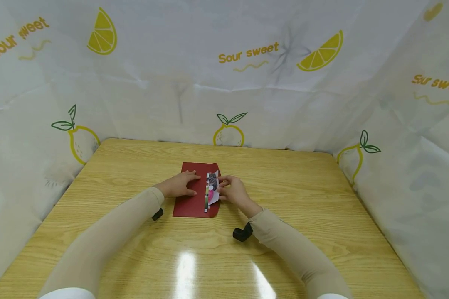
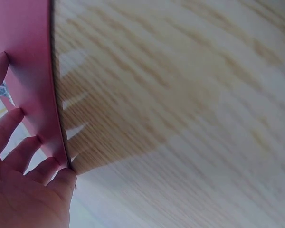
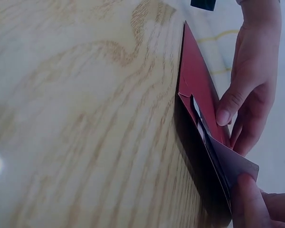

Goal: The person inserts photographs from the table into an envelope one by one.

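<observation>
A red envelope (image 1: 188,207) lies flat on the table, its flap on the right side. Printed picture cards (image 1: 211,192) stick out of its opening; how many is hard to tell. My left hand (image 1: 176,185) rests on the envelope with its fingers spread and fairly straight, and the left wrist view shows these fingertips on the red paper (image 2: 31,71). With thumb and fingers, my right hand (image 1: 236,193) pinches the outer edge of a card. In the right wrist view the pale back of that card (image 3: 233,161) tilts up from the envelope's mouth.
The wooden table (image 1: 284,178) has a wood-grain top with light reflections near the front. A white curtain (image 1: 164,50) with lemon prints hangs around its back and sides. Black wrist-camera parts (image 1: 242,233) sit beneath the wrists.
</observation>
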Motion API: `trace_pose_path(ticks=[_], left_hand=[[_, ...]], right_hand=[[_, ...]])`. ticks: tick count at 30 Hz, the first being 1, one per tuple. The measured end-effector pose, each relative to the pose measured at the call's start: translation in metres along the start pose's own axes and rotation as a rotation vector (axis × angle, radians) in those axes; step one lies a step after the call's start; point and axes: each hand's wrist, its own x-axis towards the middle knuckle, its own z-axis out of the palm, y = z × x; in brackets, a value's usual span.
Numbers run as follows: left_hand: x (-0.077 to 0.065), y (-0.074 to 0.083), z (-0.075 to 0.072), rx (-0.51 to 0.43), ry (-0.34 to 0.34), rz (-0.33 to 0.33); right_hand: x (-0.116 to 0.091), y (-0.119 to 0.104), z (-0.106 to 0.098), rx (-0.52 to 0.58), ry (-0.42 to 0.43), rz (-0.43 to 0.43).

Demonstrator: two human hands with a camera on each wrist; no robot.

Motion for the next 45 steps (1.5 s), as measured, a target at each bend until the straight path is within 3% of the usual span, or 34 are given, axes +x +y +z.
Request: trace_pose_path(ticks=[11,26,45], left_hand=[[0.001,-0.001,0.001,0.005,0.003,0.010],[0.000,-0.001,0.001,-0.004,0.012,0.007],[-0.001,0.000,0.001,-0.009,0.009,0.011]], right_hand=[[0.007,0.003,0.008,-0.036,-0.002,0.022],[0.012,0.011,0.016,0.024,-0.044,0.012],[0.013,0.010,0.016,-0.001,-0.079,0.008]])
